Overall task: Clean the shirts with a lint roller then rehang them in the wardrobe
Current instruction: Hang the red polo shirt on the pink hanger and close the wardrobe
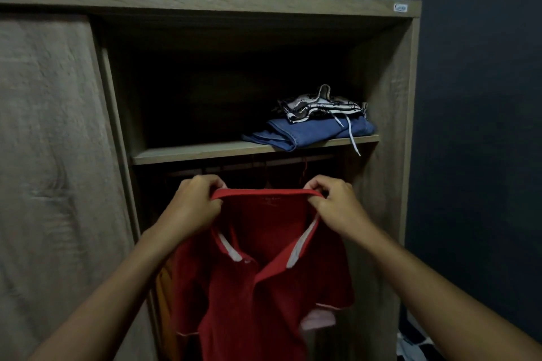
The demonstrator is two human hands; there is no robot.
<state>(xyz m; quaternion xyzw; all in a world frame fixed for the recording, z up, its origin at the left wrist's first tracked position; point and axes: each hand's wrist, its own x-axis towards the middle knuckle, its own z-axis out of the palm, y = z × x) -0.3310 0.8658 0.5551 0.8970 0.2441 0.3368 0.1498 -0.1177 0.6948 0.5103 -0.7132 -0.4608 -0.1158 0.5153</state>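
Observation:
A red polo shirt [264, 287] with white-trimmed collar hangs in front of the open wardrobe [381, 73], held up by its collar. My left hand [195, 202] pinches the left end of the collar band. My right hand [334, 202] pinches the right end, and the band is stretched flat between them. Behind the shirt, the hanging rail [234, 168] runs under the shelf in deep shadow, with a red hanger hook [305, 170] faintly visible. No lint roller is in view.
The wooden shelf [190, 152] carries folded blue jeans [308, 132] with a black-and-white patterned garment [319, 105] on top. A sliding door [52, 155] covers the wardrobe's left half. An orange garment [162, 287] hangs at the lower left. A dark wall [475, 126] stands to the right.

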